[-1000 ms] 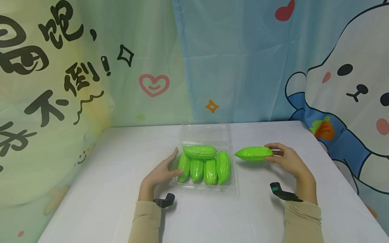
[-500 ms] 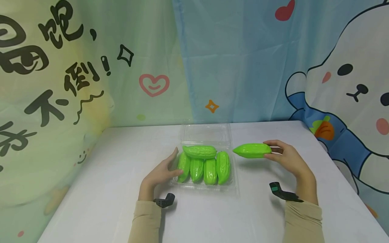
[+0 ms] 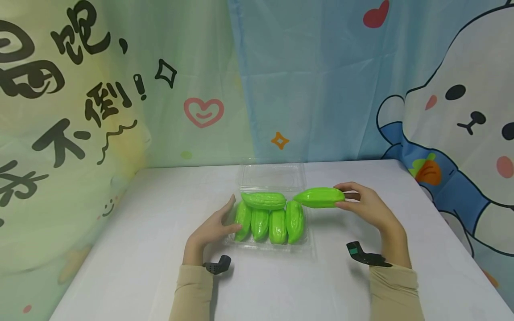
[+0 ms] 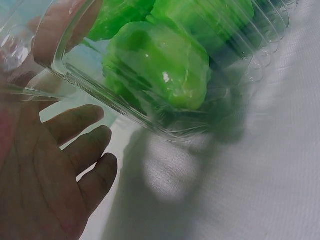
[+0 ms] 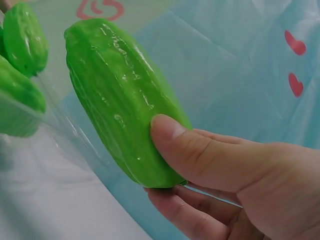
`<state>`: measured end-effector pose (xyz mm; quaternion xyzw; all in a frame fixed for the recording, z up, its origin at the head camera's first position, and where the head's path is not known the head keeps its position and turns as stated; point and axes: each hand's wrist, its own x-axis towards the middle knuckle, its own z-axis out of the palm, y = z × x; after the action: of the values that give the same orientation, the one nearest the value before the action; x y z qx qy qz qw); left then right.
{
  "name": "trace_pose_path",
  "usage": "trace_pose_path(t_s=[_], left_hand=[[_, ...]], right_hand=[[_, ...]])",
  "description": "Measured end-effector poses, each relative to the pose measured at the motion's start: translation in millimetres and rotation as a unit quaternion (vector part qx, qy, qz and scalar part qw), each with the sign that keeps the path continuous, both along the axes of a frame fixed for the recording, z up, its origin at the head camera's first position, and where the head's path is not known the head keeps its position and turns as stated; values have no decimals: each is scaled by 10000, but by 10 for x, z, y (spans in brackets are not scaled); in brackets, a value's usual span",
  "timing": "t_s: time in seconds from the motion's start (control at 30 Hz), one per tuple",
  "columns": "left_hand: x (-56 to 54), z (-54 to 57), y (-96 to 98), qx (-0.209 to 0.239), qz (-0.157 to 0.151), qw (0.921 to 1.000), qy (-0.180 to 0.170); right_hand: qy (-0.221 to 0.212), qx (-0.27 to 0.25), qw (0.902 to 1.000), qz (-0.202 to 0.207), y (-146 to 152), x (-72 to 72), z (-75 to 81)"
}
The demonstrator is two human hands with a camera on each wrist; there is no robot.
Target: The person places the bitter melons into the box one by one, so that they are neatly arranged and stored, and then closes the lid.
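A clear plastic clamshell box stands mid-table with its lid folded back. Inside, several glossy bright-green model bitter melons lie: a row side by side and one melon crosswise behind them. At the box's left side my left hand holds the wall, thumb over the rim by the leftmost melon. Through the plastic, the left wrist view shows a melon's blunt end. My right hand pinches another bitter melon by its blunt end, thumb on top. Its tip overlaps the box's back right corner.
White cloth covers the table. Behind its back edge hangs a printed curtain. A black wrist camera sits on the left wrist, and another black camera on the right.
My right hand has lifted the bitter melon slightly and carried it left, up to the right side of the box. The left hand and the box stay where they were.
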<state>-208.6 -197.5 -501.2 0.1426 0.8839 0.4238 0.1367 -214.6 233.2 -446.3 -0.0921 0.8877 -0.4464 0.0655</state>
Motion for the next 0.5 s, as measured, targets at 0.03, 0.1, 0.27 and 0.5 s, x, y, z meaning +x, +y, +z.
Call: trace_pose_path(t_s=[0.03,0.1,0.27,0.5], left_hand=[[-1,0,0,9,-2,10000,0],[-3,-2,-1,25,1,10000,2],[-10,-22,-5,52,28,10000,-29],[-13,-32,-9,46,60,10000,-46]], right_hand=[[21,-7,10000,31,-29,-2,4],[88,-46,9999,121,-85,-10,8],[253,-57,9991,336,-212,-33,3],[417,-53,9974,582,-390,-33,-3]])
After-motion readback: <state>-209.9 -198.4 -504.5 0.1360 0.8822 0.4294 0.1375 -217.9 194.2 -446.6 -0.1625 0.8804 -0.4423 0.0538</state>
